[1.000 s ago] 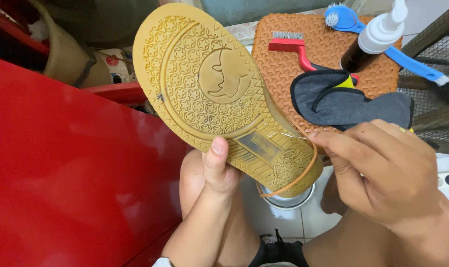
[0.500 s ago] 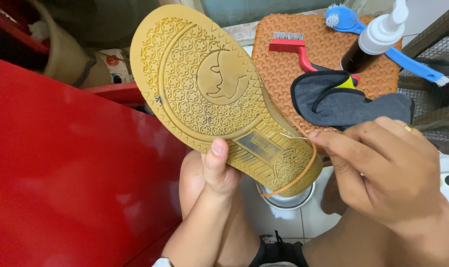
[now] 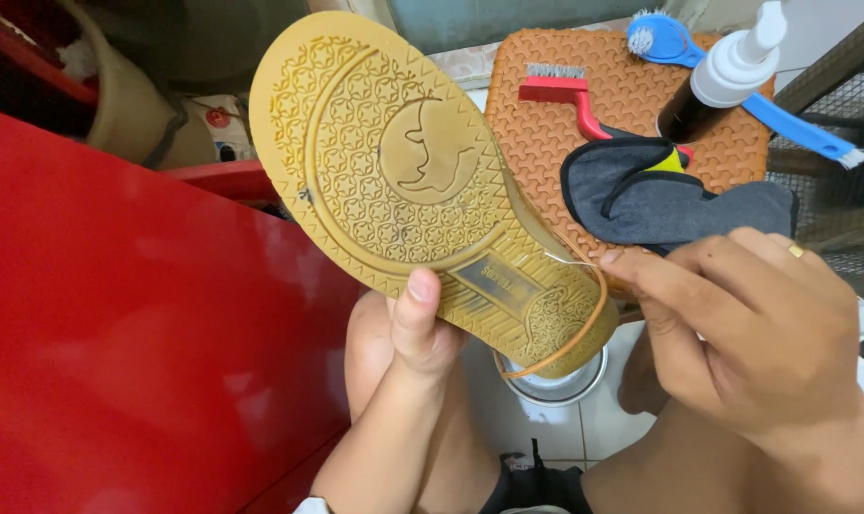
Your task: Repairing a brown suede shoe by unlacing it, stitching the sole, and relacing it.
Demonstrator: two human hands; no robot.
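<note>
Both hands meet at the shoe's heel end: the left hand (image 3: 418, 328) clamps the shoe (image 3: 422, 181), thumb on the sole; its length runs up-left. The right hand (image 3: 736, 324) pinches the heel's edge.

A dark bottle (image 3: 684, 112) with a white pump top (image 3: 736, 65) stands on the orange patterned stool (image 3: 632, 90) at about two o'clock, just beside the grey cloth (image 3: 670, 200). At about ten o'clock, behind the red surface (image 3: 118, 333), a small white package or label (image 3: 225, 133) with a round red mark shows; it is partly hidden and too small to tell more. No screens or signs show.
</note>
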